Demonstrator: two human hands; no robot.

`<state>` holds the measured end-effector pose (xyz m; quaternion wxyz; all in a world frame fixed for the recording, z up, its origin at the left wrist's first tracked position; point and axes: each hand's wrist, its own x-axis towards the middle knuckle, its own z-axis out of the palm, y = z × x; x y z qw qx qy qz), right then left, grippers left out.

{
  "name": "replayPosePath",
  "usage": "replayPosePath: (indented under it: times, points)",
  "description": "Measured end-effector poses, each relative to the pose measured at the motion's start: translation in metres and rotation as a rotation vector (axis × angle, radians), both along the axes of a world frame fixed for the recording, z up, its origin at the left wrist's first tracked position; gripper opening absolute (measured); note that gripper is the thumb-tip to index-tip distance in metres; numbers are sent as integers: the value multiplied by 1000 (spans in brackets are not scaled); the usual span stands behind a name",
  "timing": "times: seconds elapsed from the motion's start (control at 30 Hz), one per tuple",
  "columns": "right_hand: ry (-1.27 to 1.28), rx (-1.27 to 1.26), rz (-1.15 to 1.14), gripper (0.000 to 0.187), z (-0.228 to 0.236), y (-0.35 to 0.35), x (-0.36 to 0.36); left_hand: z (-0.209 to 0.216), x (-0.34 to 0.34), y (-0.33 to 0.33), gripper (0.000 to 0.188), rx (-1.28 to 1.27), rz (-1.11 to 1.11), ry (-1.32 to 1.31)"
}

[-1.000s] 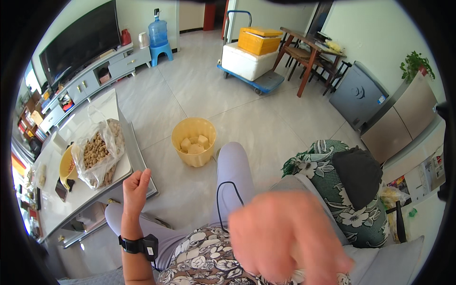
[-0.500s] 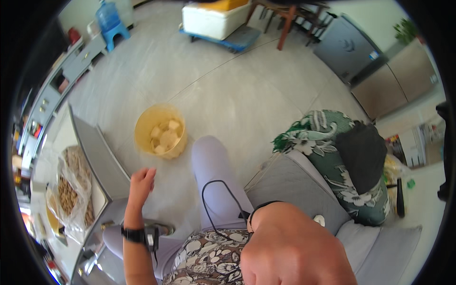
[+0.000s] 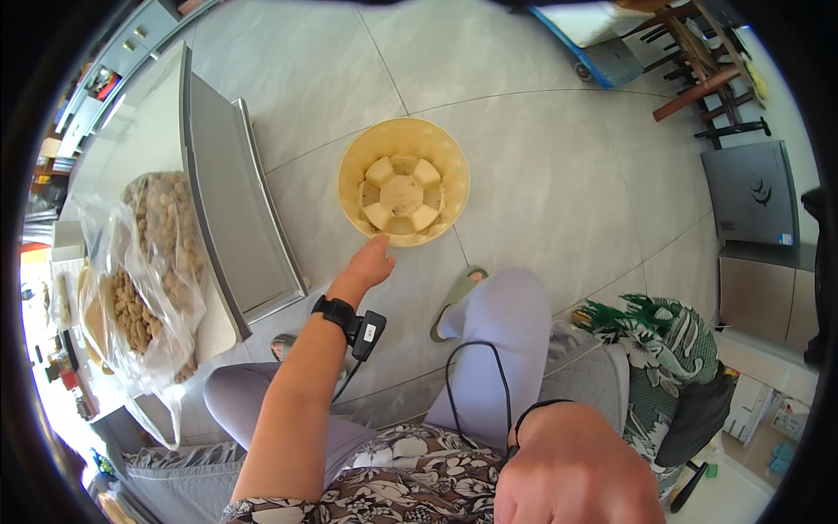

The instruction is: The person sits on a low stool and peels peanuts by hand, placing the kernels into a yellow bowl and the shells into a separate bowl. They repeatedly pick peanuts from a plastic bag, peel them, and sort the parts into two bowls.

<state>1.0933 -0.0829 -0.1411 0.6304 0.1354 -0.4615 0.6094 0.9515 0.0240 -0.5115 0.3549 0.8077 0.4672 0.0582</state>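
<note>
My left hand [image 3: 368,263] reaches forward and down to the near rim of a yellow round basket [image 3: 358,155] on the tiled floor. Its fingers are held together and I see nothing in them. The basket holds pale crumpled scraps. A black wrist device [image 3: 349,318] with a cable sits on that forearm. My right hand [image 3: 572,472] is very close to the camera at the lower right, seen from the back and blurred; its fingers are hidden. I am seated, my legs in lilac trousers [image 3: 502,319] and sandals.
A low grey table [image 3: 223,196] stands at my left with clear plastic bags of brown nuts [image 3: 144,271] on it. A leaf-patterned cushion [image 3: 655,349] lies on the seat at my right. A wooden table, chairs and a blue cart stand far across the floor.
The view has tipped down and closer to the floor. My left hand went from raised beside the table to the basket's rim. My right hand dropped lower in view.
</note>
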Motion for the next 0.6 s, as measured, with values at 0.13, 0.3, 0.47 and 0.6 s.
replayPosePath:
  times: [0.13,0.3,0.47,0.6]
  points:
    - [8,-178,40,21,23,47,18,4,-19,2,31,-231,74,160]
    - [33,-156,75,22,86,73,64,51,-53,1,43,-339,13,460]
    - [52,-8,-324,29,188,59,122,153,-26,11,48,-340,-152,396]
    - [-49,114,-527,34,282,32,198,265,49,22,35,-384,-222,299]
